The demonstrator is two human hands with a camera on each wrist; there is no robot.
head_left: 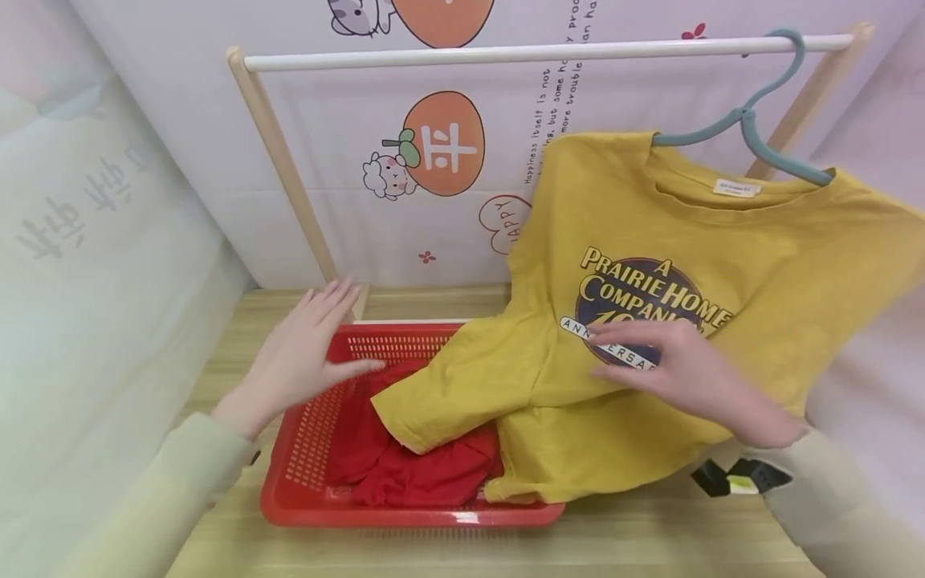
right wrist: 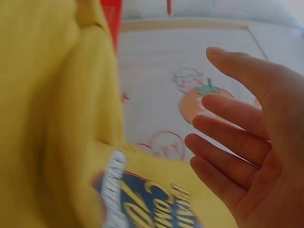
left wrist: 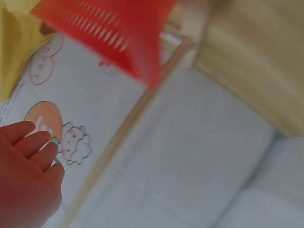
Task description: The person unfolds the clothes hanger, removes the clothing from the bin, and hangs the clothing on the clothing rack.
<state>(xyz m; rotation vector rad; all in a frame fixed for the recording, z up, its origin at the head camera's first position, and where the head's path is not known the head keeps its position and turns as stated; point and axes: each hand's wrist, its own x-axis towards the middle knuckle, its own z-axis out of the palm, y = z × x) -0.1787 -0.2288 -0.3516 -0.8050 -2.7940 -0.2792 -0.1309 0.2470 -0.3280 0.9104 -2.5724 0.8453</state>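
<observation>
Two bare hands are nearest: the left hand [head_left: 298, 347], fingers close together and thumb held away, is above the basket's far left corner; the right hand [head_left: 675, 365], fingers extended with small gaps and thumb apart, is in front of the printed chest of a yellow T-shirt [head_left: 715, 265]. Behind them, a red basket [head_left: 405, 516] stands on the wooden tabletop [head_left: 621, 547], with crumpled red cloth [head_left: 433, 478] inside. The shirt's sleeve lies over that cloth, and its lower part drapes across the basket's right edge. Higher up, a blue-green hanger [head_left: 748, 128] in the shirt's neck hooks the right end of a white rail [head_left: 506, 54]. Along the tabletop's far edge rises a printed backdrop [head_left: 448, 225].
</observation>
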